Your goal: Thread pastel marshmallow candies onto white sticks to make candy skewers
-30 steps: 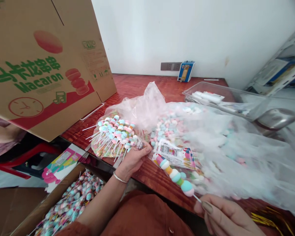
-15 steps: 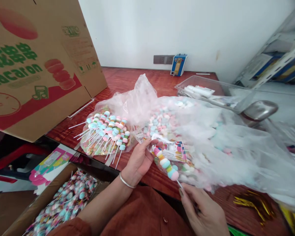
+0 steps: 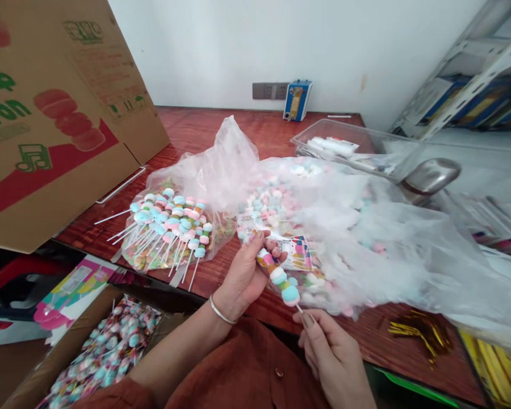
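My right hand (image 3: 332,349) pinches the white stick of a marshmallow candy skewer (image 3: 290,293), strung with pastel domes and coloured pieces. The skewer's upper end lies inside a clear printed wrapper (image 3: 247,221), which my left hand (image 3: 247,275) grips between thumb and fingers. A few printed wrappers (image 3: 300,253) lie just beyond my left fingers on a plastic bag of pastel marshmallows (image 3: 266,199). To the left, several finished-looking skewers (image 3: 174,218) rest on a bag of small coloured candies (image 3: 147,250), their sticks pointing towards me.
A large cardboard carton (image 3: 89,113) stands at the left. Below it, an open box (image 3: 97,307) holds many wrapped skewers. Gold twist ties (image 3: 426,332) lie at the right. Behind are a clear tray (image 3: 336,128), a metal scoop (image 3: 432,176) and a blue device (image 3: 297,101).
My right hand has moved left, bringing the skewer to my left hand. Its tip has gone into the wrapper. The camera view has shifted right.
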`<state>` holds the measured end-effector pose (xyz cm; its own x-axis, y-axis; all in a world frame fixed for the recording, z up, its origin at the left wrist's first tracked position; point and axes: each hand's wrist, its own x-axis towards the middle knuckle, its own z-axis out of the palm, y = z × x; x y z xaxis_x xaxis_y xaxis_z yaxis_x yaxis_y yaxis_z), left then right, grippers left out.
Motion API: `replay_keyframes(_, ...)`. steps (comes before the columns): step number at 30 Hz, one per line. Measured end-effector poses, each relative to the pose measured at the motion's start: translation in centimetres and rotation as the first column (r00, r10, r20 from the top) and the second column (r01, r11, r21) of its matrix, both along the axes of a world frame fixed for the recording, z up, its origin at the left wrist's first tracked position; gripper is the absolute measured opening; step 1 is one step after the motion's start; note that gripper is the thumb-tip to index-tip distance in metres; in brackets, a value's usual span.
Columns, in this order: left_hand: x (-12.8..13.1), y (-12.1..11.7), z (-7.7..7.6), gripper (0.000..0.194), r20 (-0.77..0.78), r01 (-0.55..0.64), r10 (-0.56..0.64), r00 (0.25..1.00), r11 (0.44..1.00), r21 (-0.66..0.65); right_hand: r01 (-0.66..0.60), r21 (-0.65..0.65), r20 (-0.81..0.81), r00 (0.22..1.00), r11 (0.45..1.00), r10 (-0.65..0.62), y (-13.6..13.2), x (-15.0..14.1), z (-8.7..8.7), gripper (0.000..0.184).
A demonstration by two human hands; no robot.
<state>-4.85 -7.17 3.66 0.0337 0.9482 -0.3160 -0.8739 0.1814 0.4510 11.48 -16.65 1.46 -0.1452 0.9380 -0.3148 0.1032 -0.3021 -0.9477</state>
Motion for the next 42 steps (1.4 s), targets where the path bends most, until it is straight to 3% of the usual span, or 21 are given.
replay_keyframes(3, 0.2, 0.2, -0.2, 0.021, 0.019, 0.002, -0.002, 1.000, 1.000, 0.004, -0.072, -0.222, -0.284, 0.959, 0.972, 0.006, 0.3, -0.6, -0.1, 0.048)
replay_keyframes(5, 0.3, 0.3, -0.3, 0.022, 0.018, -0.015, 0.015, 1.000, 1.000, -0.016, -0.086, -0.184, -0.249, 0.968, 0.979, 0.038, 0.5, -0.7, -0.3, 0.047)
replay_keyframes(8, 0.7, 0.5, -0.5, 0.023, -0.001, -0.040, 0.040, 0.999, 0.998, -0.055, -0.054, 0.241, 0.153, 0.988, 0.969, 0.017, 0.9, -0.6, -0.6, 0.034)
replay_keyframes(11, 1.2, 0.6, -0.6, 0.023, -0.024, -0.063, 0.061, 0.998, 0.996, -0.056, -0.150, 0.704, 0.424, 0.873, 0.694, -0.241, 1.4, -0.3, -1.1, 0.015)
replay_keyframes(12, 1.3, 0.6, -0.6, 0.023, -0.033, -0.069, 0.067, 0.997, 0.996, -0.053, -0.172, 0.758, 0.435, 0.852, 0.630, -0.291, 1.6, -0.3, -1.2, 0.013)
replay_keyframes(13, 1.4, 0.6, -0.6, 0.023, -0.041, -0.072, 0.071, 0.997, 0.996, -0.049, -0.165, 0.765, 0.428, 0.853, 0.622, -0.299, 1.7, -0.3, -1.4, 0.013)
replay_keyframes(15, 1.5, 0.6, -0.6, 0.024, -0.043, -0.065, 0.063, 0.997, 0.997, -0.037, -0.075, 0.620, 0.347, 0.919, 0.781, -0.187, 1.9, -0.3, -1.3, 0.020)
replay_keyframes(17, 1.5, 0.7, -0.6, 0.025, -0.023, -0.043, 0.042, 0.999, 0.999, -0.025, 0.023, 0.255, 0.092, 0.995, 0.967, -0.048, 1.9, -0.4, -1.0, 0.034)
replay_keyframes(19, 1.3, 0.7, -0.7, 0.028, 0.017, -0.005, 0.006, 1.000, 1.000, -0.029, 0.006, -0.111, -0.240, 0.970, 0.994, -0.033, 1.9, -0.5, -0.3, 0.039)
replay_keyframes(21, 1.1, 0.9, -0.9, 0.031, 0.059, 0.039, -0.037, 0.998, 0.998, -0.040, -0.035, -0.273, -0.467, 0.878, 0.961, -0.101, 1.9, -0.5, 0.4, 0.036)
replay_keyframes(24, 0.9, 1.0, -1.1, 0.037, 0.097, 0.107, -0.103, 0.990, 0.993, -0.040, -0.074, -0.320, -0.574, 0.809, 0.945, -0.131, 2.0, -0.4, 0.8, 0.032)
replay_keyframes(26, 0.9, 1.1, -1.2, 0.040, 0.091, 0.128, -0.125, 0.988, 0.991, -0.033, -0.066, -0.290, -0.516, 0.851, 0.955, -0.098, 2.0, -0.4, 0.4, 0.037)
replay_keyframes(29, 1.4, 1.0, -1.1, 0.039, 0.046, 0.095, -0.093, 0.995, 0.995, -0.043, 0.022, 0.043, -0.126, 0.992, 0.999, -0.017, 2.1, -0.6, -0.9, 0.040)
replay_keyframes(30, 1.6, 1.0, -1.0, 0.037, 0.026, 0.065, -0.063, 0.998, 0.996, -0.057, 0.020, 0.270, 0.066, 0.997, 0.963, -0.039, 2.2, -0.6, -1.3, 0.036)
replay_keyframes(32, 2.0, 1.0, -0.9, 0.036, -0.007, -0.006, 0.005, 1.000, 0.995, -0.101, -0.126, 0.691, 0.378, 0.902, 0.712, -0.207, 2.5, -0.6, -1.9, 0.022)
replay_keyframes(34, 2.2, 1.1, -0.8, 0.036, -0.021, -0.046, 0.043, 0.999, 0.989, -0.142, -0.337, 0.840, 0.506, 0.769, 0.426, -0.391, 2.8, -0.6, -2.2, 0.012)
replay_keyframes(36, 2.3, 1.1, -0.8, 0.035, -0.020, -0.049, 0.046, 0.999, 0.985, -0.166, -0.450, 0.834, 0.551, 0.688, 0.319, -0.471, 3.0, -0.5, -2.3, 0.014)
replay_keyframes(38, 2.2, 1.1, -0.7, 0.033, -0.020, -0.042, 0.039, 0.999, 0.986, -0.161, -0.417, 0.831, 0.551, 0.705, 0.368, -0.446, 3.0, -0.4, -2.3, 0.014)
replay_keyframes(39, 2.2, 1.1, -0.7, 0.031, -0.019, -0.036, 0.034, 0.999, 0.989, -0.146, -0.350, 0.816, 0.538, 0.751, 0.459, -0.384, 3.0, -0.4, -2.3, 0.014)
replay_keyframes(40, 2.1, 1.1, -0.6, 0.031, -0.013, -0.025, 0.024, 1.000, 0.991, -0.128, -0.258, 0.763, 0.500, 0.817, 0.593, -0.287, 2.9, -0.4, -2.2, 0.017)
replay_keyframes(42, 2.0, 1.2, -0.7, 0.033, 0.014, 0.011, -0.010, 1.000, 0.995, -0.094, -0.070, 0.465, 0.267, 0.962, 0.883, -0.064, 2.8, -0.5, -2.0, 0.028)
